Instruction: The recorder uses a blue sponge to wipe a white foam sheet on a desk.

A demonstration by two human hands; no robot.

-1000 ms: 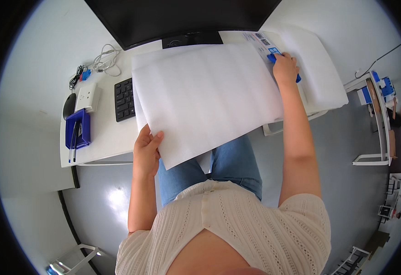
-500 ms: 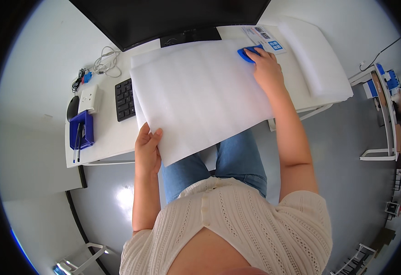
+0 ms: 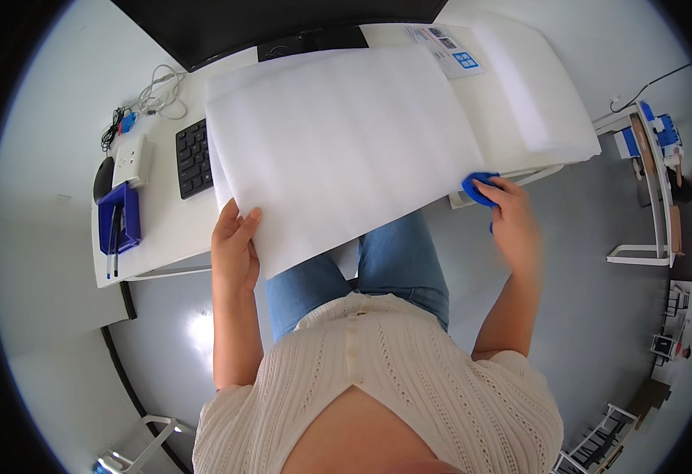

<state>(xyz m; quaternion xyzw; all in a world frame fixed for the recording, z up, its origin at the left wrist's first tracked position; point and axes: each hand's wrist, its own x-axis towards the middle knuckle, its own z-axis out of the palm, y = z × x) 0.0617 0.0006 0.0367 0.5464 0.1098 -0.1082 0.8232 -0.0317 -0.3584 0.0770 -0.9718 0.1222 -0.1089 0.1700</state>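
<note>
A folded white foam packing sheet [image 3: 338,150] spreads over the desk, its near edge hanging above my lap. My left hand [image 3: 235,241] pinches the sheet's near left corner between thumb and fingers. At the near right corner of the sheet, my right hand [image 3: 512,225] grips a small blue rounded hand tool [image 3: 480,188]; its exact kind is partly hidden by the fingers. The tool sits at the sheet's right edge, by the desk's front edge.
A thick white foam roll or stack [image 3: 531,95] lies on the desk's right end, beside a printed card [image 3: 448,51]. On the left are a black keyboard [image 3: 196,160], a blue pen box [image 3: 120,217], a socket block [image 3: 132,160] and a mouse [image 3: 104,180]. A monitor [image 3: 282,20] stands behind.
My right hand has drawn the blue tool from the sheet's far right corner toward me, down to its near right corner. The left hand still pinches the near left corner.
</note>
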